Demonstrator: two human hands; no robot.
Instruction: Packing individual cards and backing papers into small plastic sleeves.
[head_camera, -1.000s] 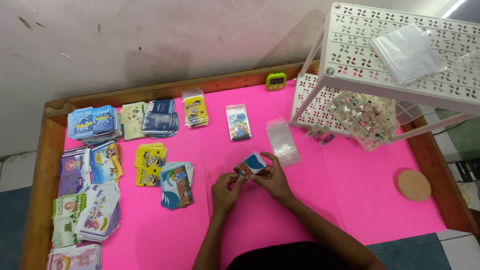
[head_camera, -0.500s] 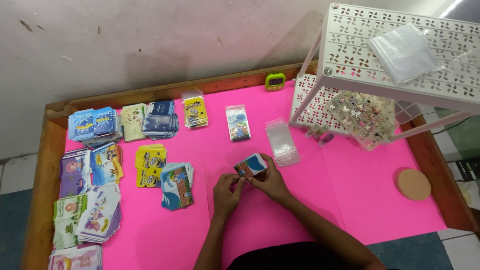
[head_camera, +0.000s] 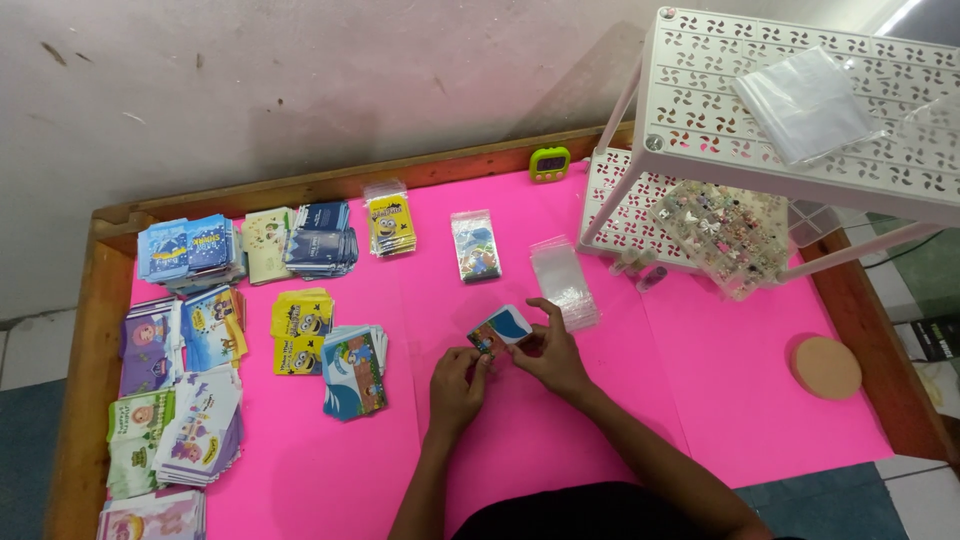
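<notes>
card stack (head_camera: 500, 329) tilts, long axis up-right, pinched by left hand (head_camera: 456, 383) and right hand (head_camera: 549, 354).

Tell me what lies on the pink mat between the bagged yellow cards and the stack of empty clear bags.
In the head view, one clear bag of cartoon cards lies between the bagged yellow cards and the empty clear bags; bare pink mat either side.

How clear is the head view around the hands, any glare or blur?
Head view: the left hand, right hand and small card stack are evenly lit and sharp; glare only on the clear bags atop the white rack.
</notes>
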